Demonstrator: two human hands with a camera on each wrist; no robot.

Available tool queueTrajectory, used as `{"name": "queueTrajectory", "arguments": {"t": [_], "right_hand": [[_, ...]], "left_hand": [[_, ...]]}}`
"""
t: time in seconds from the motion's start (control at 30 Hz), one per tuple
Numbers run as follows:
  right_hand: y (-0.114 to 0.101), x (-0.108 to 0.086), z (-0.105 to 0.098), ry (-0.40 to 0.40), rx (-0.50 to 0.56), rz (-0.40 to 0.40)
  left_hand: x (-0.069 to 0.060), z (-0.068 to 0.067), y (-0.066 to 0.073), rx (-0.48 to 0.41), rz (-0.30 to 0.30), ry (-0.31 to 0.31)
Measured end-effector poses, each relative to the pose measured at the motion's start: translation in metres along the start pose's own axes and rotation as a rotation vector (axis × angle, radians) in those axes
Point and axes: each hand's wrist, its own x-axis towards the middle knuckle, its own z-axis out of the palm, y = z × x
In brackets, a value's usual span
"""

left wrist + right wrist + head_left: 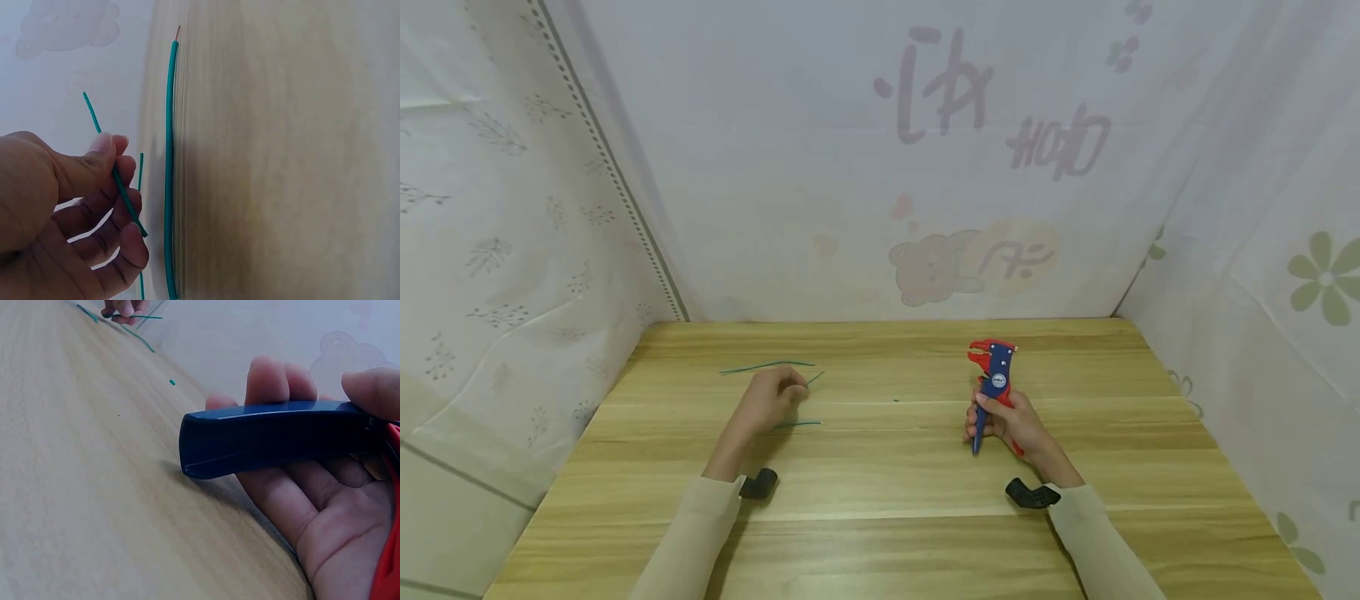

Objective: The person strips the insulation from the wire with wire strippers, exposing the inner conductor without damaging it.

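A: Who holds what, starting close in?

B: A loose wire lies crosswise on the table, just on the near side of the left hand, bare tip to the right. Across from it, the right hand grips a blue-and-red tool by its blue handle, which points back toward the person.

A: And between the hands?

B: A green scrap, well apart from the tool. To its left, the left hand pinches a green wire between thumb and fingers.

A: Which relation matters most?

B: Wire to jaws, in this judgement. The pinched wire sits left of the tool, well apart, its free end slanting right and away; the red jaws stand parted and face left, slightly farther out.

A: Beyond that?

B: Another wire lies past the left hand, and pale cloth hangs behind the table.
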Motion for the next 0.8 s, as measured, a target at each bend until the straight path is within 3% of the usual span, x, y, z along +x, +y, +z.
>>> {"name": "queueTrajectory", "arguments": {"t": [0.4,0.8], "right_hand": [[-0.006,-0.002,0.005,0.014,-0.034,0.016],[-0.007,-0.001,0.007,0.008,-0.05,0.026]], "left_hand": [[-0.006,0.003,0.008,0.014,0.038,0.034],[-0.013,0.007,0.013,-0.011,0.089,0.026]]}}
